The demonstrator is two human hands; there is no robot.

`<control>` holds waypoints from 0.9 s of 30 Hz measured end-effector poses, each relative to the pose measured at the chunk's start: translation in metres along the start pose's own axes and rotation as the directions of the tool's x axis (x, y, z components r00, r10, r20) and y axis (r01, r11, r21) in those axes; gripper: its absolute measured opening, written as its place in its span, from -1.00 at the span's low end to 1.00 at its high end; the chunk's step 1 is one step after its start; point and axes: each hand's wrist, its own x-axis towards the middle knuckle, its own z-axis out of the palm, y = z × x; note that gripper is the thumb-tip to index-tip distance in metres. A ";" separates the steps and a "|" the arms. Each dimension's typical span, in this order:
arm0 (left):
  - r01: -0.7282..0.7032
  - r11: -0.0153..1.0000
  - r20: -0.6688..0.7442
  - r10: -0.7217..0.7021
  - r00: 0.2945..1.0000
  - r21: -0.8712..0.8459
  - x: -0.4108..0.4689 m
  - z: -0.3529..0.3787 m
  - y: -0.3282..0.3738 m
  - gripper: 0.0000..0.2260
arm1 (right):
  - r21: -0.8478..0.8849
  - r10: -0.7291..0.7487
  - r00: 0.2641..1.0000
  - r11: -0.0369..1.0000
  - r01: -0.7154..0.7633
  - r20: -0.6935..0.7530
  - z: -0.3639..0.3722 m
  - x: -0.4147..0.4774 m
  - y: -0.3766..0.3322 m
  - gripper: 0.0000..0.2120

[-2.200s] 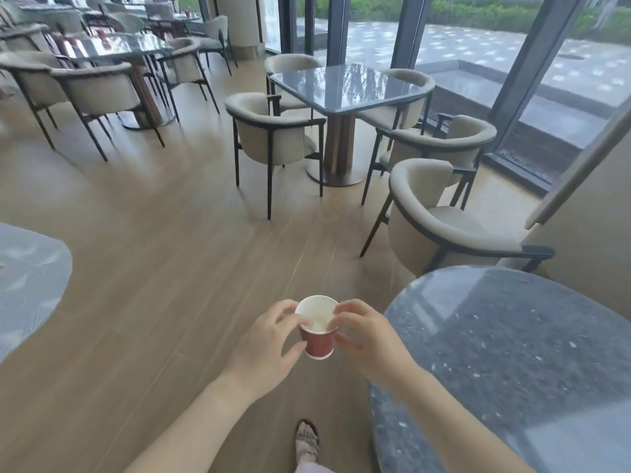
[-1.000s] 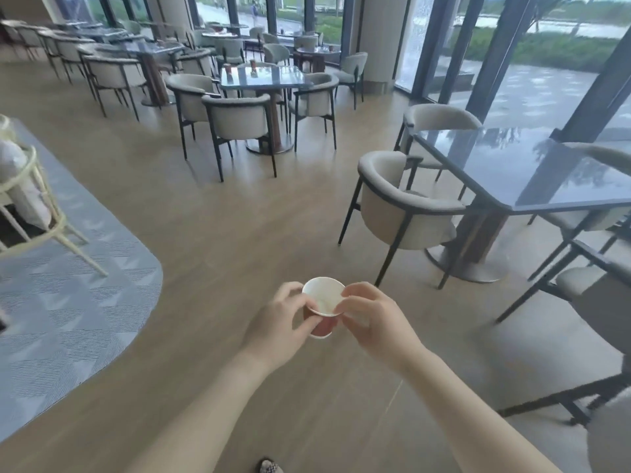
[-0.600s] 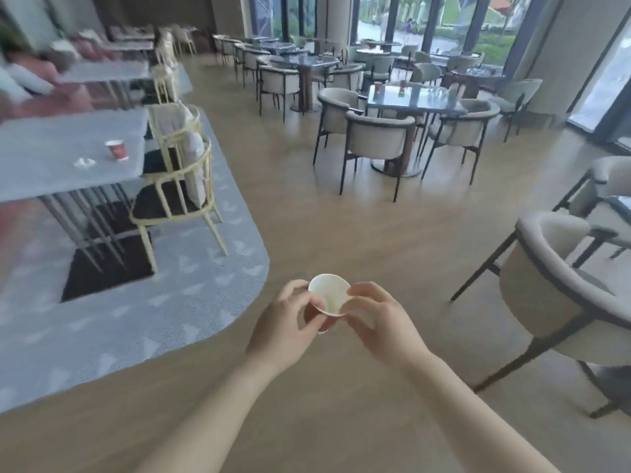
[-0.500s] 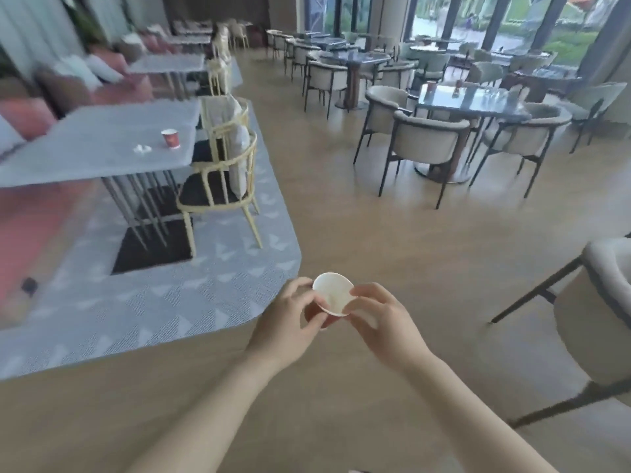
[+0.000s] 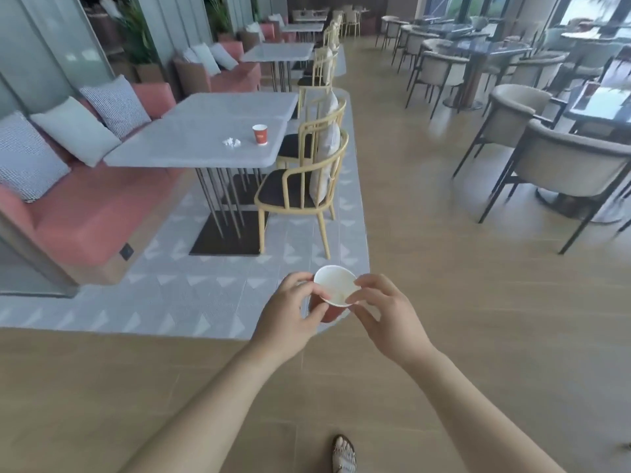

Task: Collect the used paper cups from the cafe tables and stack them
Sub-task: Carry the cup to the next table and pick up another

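Wood floor (image 5: 444, 302); grey table (image 5: 191, 145) bears a red cup (image 5: 260, 134); fingers (image 5: 367, 283) of left hand (image 5: 286, 319) and right hand (image 5: 389, 322) pinch the held cup (image 5: 334, 290).

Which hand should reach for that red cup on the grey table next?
Probably the left hand: the table cup stands off to the left, and the right hand also pinches the held cup.

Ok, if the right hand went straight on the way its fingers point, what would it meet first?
The paper cup, whose rim the right hand pinches; just past it, the left hand gripping the cup's other side. Depth beyond that is unclear.
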 end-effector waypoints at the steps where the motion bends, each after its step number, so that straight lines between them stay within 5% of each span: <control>1: 0.004 1.000 0.003 -0.004 1.000 0.006 0.019 0.002 -0.003 -0.90 | 0.001 -0.002 1.000 1.000 0.002 0.004 -0.001 0.017 0.011 -0.87; 14: 0.128 0.988 -0.040 -0.132 0.990 -0.087 0.176 0.023 -0.058 -0.72 | 0.032 -0.044 0.984 0.999 0.039 0.170 0.041 0.178 0.111 -0.87; 27: 0.211 0.967 -0.134 -0.192 0.972 0.145 0.318 -0.055 -0.202 -0.88 | 0.086 -0.132 0.941 0.990 0.111 0.310 0.175 0.372 0.122 -0.86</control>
